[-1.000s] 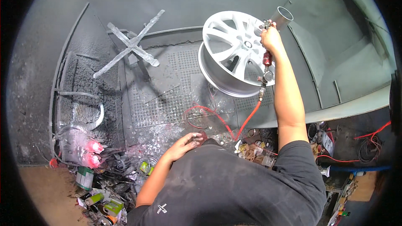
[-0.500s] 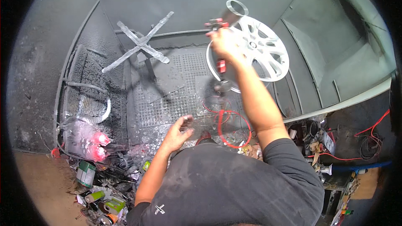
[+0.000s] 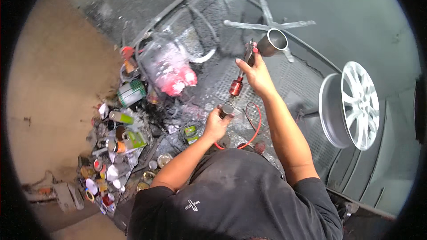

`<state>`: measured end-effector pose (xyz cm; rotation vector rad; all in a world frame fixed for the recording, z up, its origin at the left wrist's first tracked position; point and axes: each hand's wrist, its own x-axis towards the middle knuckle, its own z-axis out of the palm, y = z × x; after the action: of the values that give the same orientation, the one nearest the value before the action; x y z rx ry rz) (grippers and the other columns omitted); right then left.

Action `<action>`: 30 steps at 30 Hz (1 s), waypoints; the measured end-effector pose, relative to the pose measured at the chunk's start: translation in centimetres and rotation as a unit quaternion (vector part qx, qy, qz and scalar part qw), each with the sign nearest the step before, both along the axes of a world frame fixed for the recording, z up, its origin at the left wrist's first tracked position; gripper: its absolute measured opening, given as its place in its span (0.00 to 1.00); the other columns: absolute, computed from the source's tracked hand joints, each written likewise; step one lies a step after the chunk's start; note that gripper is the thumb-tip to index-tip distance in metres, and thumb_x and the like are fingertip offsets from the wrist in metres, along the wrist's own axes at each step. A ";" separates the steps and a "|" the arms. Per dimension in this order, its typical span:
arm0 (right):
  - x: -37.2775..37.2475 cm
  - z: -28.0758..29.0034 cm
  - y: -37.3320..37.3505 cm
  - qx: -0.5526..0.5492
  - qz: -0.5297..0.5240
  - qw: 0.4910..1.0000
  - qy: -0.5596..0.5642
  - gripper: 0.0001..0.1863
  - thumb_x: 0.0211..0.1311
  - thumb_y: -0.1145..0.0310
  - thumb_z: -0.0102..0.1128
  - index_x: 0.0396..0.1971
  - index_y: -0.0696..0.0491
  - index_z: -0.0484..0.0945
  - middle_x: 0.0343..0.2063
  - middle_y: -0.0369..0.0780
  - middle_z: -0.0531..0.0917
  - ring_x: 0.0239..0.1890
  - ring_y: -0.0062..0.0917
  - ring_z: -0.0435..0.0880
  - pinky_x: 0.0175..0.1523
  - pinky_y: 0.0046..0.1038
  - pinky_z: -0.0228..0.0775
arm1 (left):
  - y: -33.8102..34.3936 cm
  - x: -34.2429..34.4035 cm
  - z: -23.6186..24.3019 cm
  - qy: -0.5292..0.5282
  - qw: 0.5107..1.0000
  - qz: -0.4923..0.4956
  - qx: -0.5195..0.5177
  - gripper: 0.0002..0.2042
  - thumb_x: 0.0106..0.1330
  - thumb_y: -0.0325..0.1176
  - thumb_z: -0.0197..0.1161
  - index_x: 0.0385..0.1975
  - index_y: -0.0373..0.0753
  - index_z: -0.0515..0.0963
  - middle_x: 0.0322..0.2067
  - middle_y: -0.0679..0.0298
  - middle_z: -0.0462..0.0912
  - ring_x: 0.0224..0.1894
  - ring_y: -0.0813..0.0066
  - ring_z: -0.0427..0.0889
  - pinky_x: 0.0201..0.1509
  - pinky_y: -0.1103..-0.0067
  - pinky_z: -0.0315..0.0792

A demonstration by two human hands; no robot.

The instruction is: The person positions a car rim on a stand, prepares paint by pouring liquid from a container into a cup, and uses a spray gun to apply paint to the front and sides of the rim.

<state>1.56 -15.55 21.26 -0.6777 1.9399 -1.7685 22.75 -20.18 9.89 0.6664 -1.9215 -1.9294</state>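
Note:
My right hand is closed round a spray gun, whose open-topped dark metal cup tilts to the right. Below the grip hangs a red cylindrical fitting. At the lower end, a round dark metal piece sits in the curled fingers of my left hand; whether it is joined to the fitting is hard to see. A thin red hose loops down beside it toward my feet. To the right, apart from both hands, a silver-white wheel rim stands raised on a support.
A grey-coated cross-shaped stand is at the back by the booth wall. To the left are a pink-stained bundle and a heap of cans, including a green-and-white can. Several jars and cups lie nearer me.
My view has swung left, so the rim now appears farther right. The right hand has drawn the spray gun away from the rim; my left hand has closed on the round metal piece.

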 end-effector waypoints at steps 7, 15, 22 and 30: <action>2.5 -7.3 4.0 0.194 0.190 0.958 0.097 0.37 0.67 0.50 0.62 0.65 0.64 0.68 0.61 0.57 0.76 0.61 0.43 0.79 0.65 0.37 0.70 | -14.0 7.3 2.2 -0.029 0.987 0.055 0.145 0.24 0.73 0.56 0.56 0.47 0.38 0.75 0.19 0.78 0.63 0.16 0.89 0.56 0.18 0.86 0.50; 5.6 -22.6 18.9 0.340 0.105 0.934 0.011 0.33 0.64 0.53 0.64 0.57 0.66 0.74 0.49 0.56 0.84 0.55 0.44 0.83 0.59 0.38 0.73 | -27.9 12.7 0.5 -0.034 0.968 0.069 0.241 0.32 0.70 0.66 0.47 0.50 0.39 0.73 0.19 0.77 0.58 0.14 0.89 0.51 0.15 0.87 0.47; 13.0 -28.0 29.1 0.484 0.094 0.863 -0.108 0.32 0.63 0.52 0.64 0.59 0.60 0.76 0.49 0.55 0.84 0.54 0.43 0.84 0.59 0.36 0.74 | -31.7 13.9 -2.6 -0.074 0.958 0.061 0.272 0.34 0.70 0.67 0.44 0.53 0.37 0.72 0.19 0.77 0.58 0.14 0.89 0.50 0.16 0.87 0.47; 17.8 -35.8 38.0 0.505 0.064 0.841 -0.184 0.28 0.64 0.50 0.63 0.47 0.64 0.81 0.37 0.54 0.87 0.41 0.41 0.88 0.47 0.38 0.76 | -32.9 13.9 -7.8 -0.123 0.974 0.184 0.042 0.27 0.76 0.59 0.47 0.45 0.38 0.79 0.24 0.73 0.75 0.18 0.86 0.63 0.21 0.84 0.55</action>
<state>19.36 22.50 -14.52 -0.0622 2.0925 -0.5253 36.66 -53.05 2.04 1.2410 -1.7005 -1.7645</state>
